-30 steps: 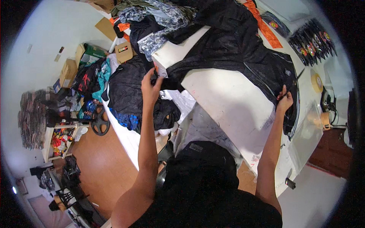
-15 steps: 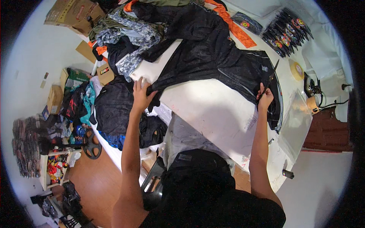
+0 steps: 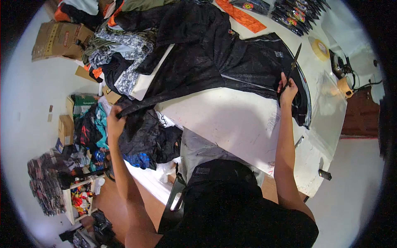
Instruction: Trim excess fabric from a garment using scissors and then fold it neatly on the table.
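A black garment (image 3: 186, 66) with thin grey piping lies spread across the white table (image 3: 198, 111). At its left end my left hand (image 3: 115, 122) is closed around a narrow stretch of the cloth, which runs taut out past the table edge. My right hand (image 3: 288, 91) grips a pair of dark scissors (image 3: 295, 60) over the garment's right part, blades pointing up and away from me. Its fingers wrap around the handles, which are mostly covered. Below my left hand lies a heap of dark clothing (image 3: 144, 138).
Camouflage cloth (image 3: 138, 45) and an orange strip (image 3: 240, 16) lie at the far side. A tape roll (image 3: 320, 50), a clear plastic sheet (image 3: 326, 107) and a small black object (image 3: 325, 175) are on the right. Cardboard boxes (image 3: 62, 41) stand at the left.
My left hand has moved left and toward me, drawing the garment's end out longer and straighter. The right hand keeps its hold on the scissors. The whole view has shifted somewhat.
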`<state>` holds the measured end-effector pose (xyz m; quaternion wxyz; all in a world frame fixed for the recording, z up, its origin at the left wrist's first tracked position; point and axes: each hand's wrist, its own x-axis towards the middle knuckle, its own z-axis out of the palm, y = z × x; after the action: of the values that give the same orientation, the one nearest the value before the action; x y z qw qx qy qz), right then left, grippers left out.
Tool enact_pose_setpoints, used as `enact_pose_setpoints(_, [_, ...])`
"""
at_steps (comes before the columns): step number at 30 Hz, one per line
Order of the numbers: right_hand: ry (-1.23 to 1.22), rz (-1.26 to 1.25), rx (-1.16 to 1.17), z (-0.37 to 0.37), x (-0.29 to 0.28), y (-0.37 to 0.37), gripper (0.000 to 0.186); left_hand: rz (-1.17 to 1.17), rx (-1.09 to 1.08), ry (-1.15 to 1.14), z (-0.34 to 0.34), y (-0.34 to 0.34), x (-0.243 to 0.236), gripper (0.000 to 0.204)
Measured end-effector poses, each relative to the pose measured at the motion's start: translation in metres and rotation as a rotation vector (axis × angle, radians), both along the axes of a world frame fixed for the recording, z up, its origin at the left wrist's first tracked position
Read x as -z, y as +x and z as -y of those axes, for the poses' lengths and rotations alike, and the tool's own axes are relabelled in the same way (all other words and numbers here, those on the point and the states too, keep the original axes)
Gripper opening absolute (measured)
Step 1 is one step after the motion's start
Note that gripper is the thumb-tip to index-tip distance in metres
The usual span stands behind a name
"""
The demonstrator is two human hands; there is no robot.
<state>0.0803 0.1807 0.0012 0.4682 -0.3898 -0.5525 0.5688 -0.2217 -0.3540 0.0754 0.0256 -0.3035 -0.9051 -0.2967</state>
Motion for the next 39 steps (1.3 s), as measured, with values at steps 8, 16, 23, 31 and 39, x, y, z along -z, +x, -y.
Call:
enact_pose_setpoints(8, [-0.034,-0.03,-0.009,-0.006,0.006,0.0,0.031,-0.475,-0.171,0.044,-0.024,0.026,-0.097,0.042])
enact_pose_setpoints(16, [0.004,-0.037,0.047,0.003,0.001,-0.001,0.031,-0.523,0.467,0.112,-0.196,0.124,-0.065,0.04])
enact_pose_setpoints(23, [0.086,0.141,-0.066,0.032,-0.019,0.004,0.026,-0.31,0.526,0.116,-0.219,0.165,0.013,0.035])
enact_pose_setpoints(31, [0.087,0.204,-0.398,0.114,-0.009,-0.035,0.027,0.177,0.153,0.316,-0.195,0.185,0.047,0.027])
enact_pose_setpoints(39, [0.085,0.279,-0.519,0.151,-0.002,-0.054,0.027,0.885,0.014,0.544,-0.22,0.205,0.041,0.027])
